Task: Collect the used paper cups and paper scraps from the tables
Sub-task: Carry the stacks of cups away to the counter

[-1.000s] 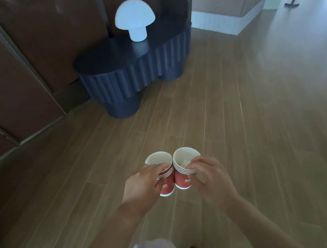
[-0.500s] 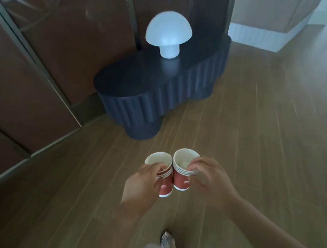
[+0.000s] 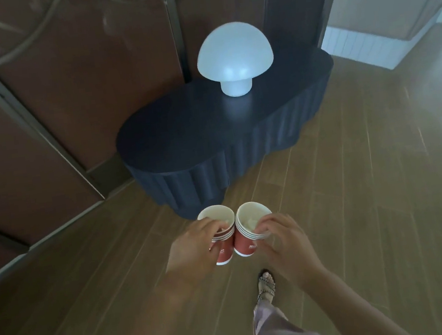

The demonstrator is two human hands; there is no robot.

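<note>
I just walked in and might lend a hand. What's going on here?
A person is gathering used paper cups. The left hand grips the left stack of red cups and the right hand grips the right stack of red cups, held side by side above the wooden floor. Ahead is a dark table with a white mushroom lamp on it.

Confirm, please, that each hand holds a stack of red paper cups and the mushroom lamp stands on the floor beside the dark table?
Not quite: the head view shows the mushroom lamp standing on the dark table, not on the floor. The left hand and right hand do each hold a stack of red paper cups.
</note>
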